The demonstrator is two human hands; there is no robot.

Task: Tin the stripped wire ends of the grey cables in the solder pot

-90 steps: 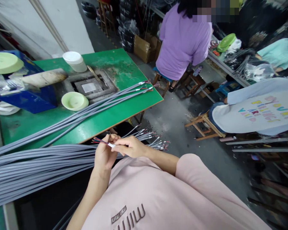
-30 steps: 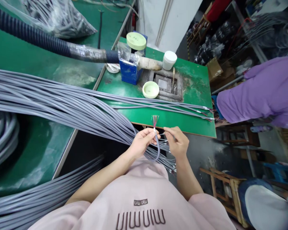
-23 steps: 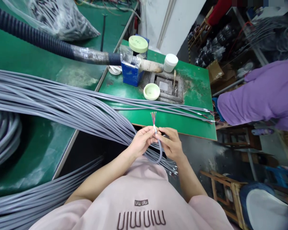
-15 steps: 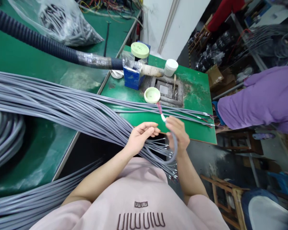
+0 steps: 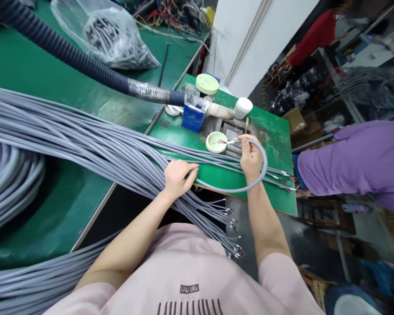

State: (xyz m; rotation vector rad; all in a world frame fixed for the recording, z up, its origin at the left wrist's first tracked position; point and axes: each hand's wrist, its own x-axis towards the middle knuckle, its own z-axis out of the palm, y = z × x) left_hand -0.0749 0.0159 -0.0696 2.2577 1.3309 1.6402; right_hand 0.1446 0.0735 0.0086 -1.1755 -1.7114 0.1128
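Note:
My right hand (image 5: 251, 157) grips a grey multi-core cable (image 5: 231, 189) near its end, and the cable hangs in a loop below the hand. A white sleeve and thin coloured wires (image 5: 223, 141) stick out of the cable's end and reach over a pale green dish (image 5: 212, 142). My left hand (image 5: 180, 179) lies flat on a thick bundle of grey cables (image 5: 95, 148), fingers together. Stripped cable ends (image 5: 231, 229) fan out below that hand.
The green workbench (image 5: 276, 203) carries a blue box (image 5: 192, 118), a white tub (image 5: 243, 108), and a recessed metal fitting behind the dish. A black corrugated hose and a bag of cable lie beyond. A coil of grey cable sits at left; a co-worker's purple-clad back is at right.
My right hand has carried the cable forward, bringing its wire end over the green dish. My left hand has dropped onto the bundle. The view has tilted slightly.

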